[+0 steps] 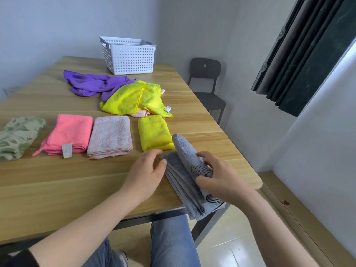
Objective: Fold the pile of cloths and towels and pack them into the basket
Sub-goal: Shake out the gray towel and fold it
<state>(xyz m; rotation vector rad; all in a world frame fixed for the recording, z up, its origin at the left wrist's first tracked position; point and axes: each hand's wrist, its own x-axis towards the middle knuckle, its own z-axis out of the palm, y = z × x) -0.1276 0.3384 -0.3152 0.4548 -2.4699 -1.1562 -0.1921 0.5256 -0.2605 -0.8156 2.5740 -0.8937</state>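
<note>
Four folded cloths sit mid-left. Left hand: fingers loose, touching the grey towel, lower centre. Right hand: fingers clamped on its top flap. Risk: towel overhangs the surface edge; let go and it likely slides off, unfolding. Wooden surface; basket upper centre, chair, dark curtain upper right.

We are looking at a wooden table taking up most of the view; a dark chair is standing just beside its far right edge, near the pale wall; dark curtains are hanging at the upper right; a low wooden ledge is running along the tiled floor.
</note>
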